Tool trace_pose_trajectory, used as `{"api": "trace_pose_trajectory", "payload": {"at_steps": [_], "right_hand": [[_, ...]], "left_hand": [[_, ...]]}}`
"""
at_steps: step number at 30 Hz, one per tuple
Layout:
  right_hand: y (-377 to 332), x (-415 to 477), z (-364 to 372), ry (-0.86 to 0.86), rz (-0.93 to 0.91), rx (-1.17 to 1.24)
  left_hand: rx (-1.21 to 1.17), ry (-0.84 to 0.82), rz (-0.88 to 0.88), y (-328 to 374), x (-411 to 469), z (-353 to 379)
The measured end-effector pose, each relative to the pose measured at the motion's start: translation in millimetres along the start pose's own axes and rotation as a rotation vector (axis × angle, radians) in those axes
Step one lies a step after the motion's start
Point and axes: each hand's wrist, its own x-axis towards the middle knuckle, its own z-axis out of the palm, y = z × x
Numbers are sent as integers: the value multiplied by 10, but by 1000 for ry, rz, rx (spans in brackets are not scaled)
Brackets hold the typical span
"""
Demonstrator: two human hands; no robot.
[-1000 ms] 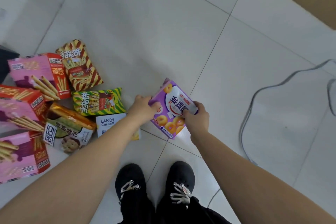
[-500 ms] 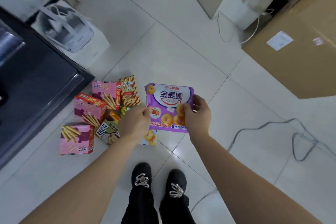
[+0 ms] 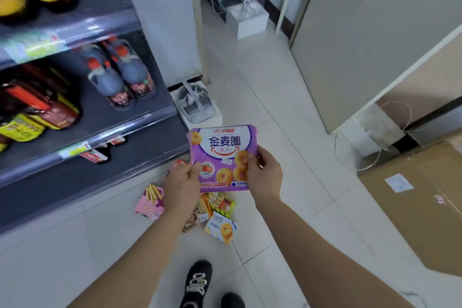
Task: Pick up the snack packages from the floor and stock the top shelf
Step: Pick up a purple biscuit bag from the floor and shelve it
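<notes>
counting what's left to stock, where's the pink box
In the head view, the pink box lies on the floor just left of the left hand, below the dark shelf base.

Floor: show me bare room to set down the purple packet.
Bare tiles lie between the snack pile and the cardboard box, and left of the shoe, before the shelf. It is crowded only at the pile.

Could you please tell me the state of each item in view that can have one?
purple snack package: off the floor, held in both hands
left hand: pinches its lower left edge
right hand: grips its right edge
pink box: lying on the floor
yellow Landy package: lying on the floor
dark bottles: standing on a shelf, capped
cardboard box: closed, on the floor
</notes>
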Motion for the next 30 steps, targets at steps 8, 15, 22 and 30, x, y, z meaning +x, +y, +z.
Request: {"api": "trace_pose_trajectory", "payload": {"at_steps": [8, 15, 22, 30], "right_hand": [[-1090, -783, 450, -263, -296, -26], [-1678, -1712, 1058, -480, -438, -7], [-2047, -2845, 1634, -669, -557, 19], [-2380, -4126, 2193, -832, -648, 68]], "left_hand": [[-157, 279, -63, 54, -481, -1291], [-192, 524, -100, -238, -1070, -2445], [-240, 720, -137, -607, -1751, -3511], [-254, 917, -159, -950, -2575, -4599]]}}
